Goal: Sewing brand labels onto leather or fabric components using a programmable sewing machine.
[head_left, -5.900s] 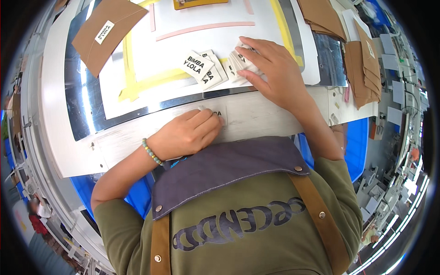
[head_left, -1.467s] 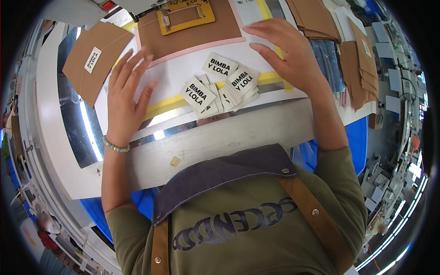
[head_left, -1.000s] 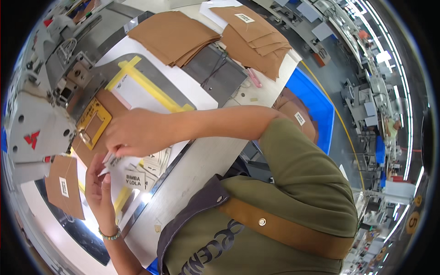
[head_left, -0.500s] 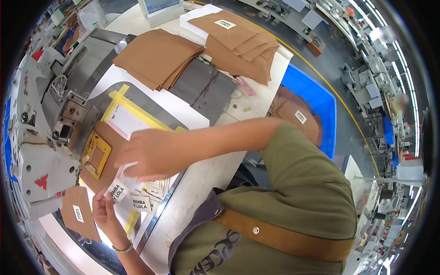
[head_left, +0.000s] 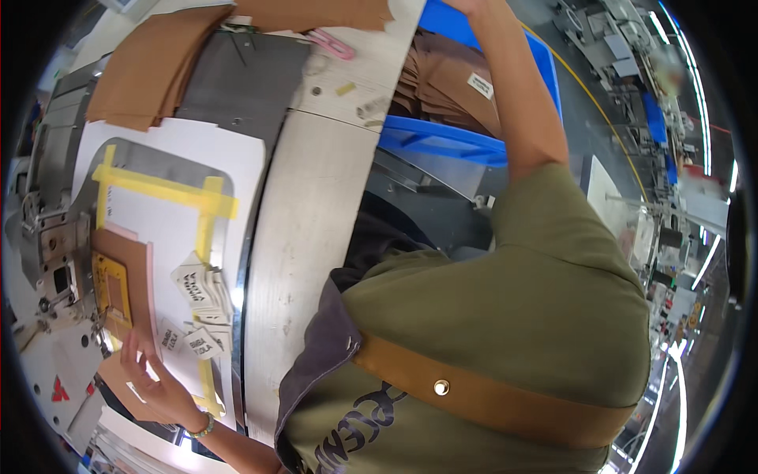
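Note:
My left hand (head_left: 162,393) is at the lower left, fingers stretched apart at the near end of a brown panel (head_left: 136,267). A yellow frame-shaped template (head_left: 113,290) lies on that panel, beside the sewing machine head. A white printed label (head_left: 168,338) lies close to my left fingertips. Another brown piece (head_left: 118,381) is partly under that hand. My right arm reaches far out over the blue bin (head_left: 442,136); my right hand (head_left: 467,5) is cut off by the top edge, its fingers out of sight.
Several white labels (head_left: 207,296) lie stacked on the white sheet with yellow tape (head_left: 162,188). Stacked brown panels (head_left: 154,67) and a dark grey piece (head_left: 241,83) lie beyond, near a pink tool (head_left: 332,43). Labelled brown pieces (head_left: 450,75) fill the bin. The machine (head_left: 67,363) stands left.
My right hand has swung from over the brown panel to the top edge past the bin. My left fingers have spread from their pinch on a label. The view has turned.

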Available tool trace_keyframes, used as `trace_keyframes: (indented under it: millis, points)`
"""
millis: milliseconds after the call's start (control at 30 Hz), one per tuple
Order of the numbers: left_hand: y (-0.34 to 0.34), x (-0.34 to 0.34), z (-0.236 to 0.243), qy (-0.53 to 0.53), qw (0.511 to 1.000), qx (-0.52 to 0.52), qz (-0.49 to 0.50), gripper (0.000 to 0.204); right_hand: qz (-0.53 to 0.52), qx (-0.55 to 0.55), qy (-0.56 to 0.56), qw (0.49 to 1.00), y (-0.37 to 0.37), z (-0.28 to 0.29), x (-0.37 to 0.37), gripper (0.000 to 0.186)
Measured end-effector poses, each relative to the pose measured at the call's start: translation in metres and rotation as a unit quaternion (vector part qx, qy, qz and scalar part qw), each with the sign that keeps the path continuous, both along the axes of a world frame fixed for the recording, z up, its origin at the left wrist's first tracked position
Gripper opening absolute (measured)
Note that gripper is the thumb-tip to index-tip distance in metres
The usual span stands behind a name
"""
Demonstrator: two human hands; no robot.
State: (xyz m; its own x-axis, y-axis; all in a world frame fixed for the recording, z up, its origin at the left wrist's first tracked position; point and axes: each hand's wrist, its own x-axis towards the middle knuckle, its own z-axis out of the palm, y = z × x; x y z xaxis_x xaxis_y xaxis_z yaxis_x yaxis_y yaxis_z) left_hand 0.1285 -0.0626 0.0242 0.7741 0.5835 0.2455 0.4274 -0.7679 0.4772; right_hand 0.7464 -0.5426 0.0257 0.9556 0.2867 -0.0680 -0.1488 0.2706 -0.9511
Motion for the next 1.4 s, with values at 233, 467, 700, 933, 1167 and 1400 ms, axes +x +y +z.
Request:
trace_keyframes:
  millis: [233, 467, 700, 933, 1167, 1400]
  points:
    - [-0.025, 0.051, 0.023, -0.014, 0.997, -0.014, -0.081, 0.035, 0.242, 0.028, 0.18, 0.953, 0.01, -0.028, 0.059, 0.046]
    - [-0.039, 0.084, 0.019, 0.012, 0.993, -0.069, -0.099, 0.034, 0.253, 0.013, 0.138, 0.958, 0.045, -0.005, 0.019, 0.045]
    - [-0.052, 0.139, 0.024, 0.028, 0.983, -0.102, -0.151, 0.03, 0.166, -0.025, 0.06, 0.984, 0.067, 0.0, -0.001, 0.042]
    - [-0.063, 0.155, 0.043, 0.019, 0.976, -0.125, -0.176, 0.029, 0.103, -0.041, -0.004, 0.994, 0.103, 0.005, -0.003, 0.034]
    - [-0.122, 0.267, 0.034, -0.012, 0.891, -0.39, -0.233, 0.041, 0.062, -0.051, 0.051, 0.995, 0.077, 0.023, -0.06, 0.048]
    - [-0.155, 0.345, 0.03, -0.091, 0.764, -0.631, -0.099, 0.059, 0.064, 0.067, 0.101, 0.991, 0.093, -0.016, -0.196, 0.045]
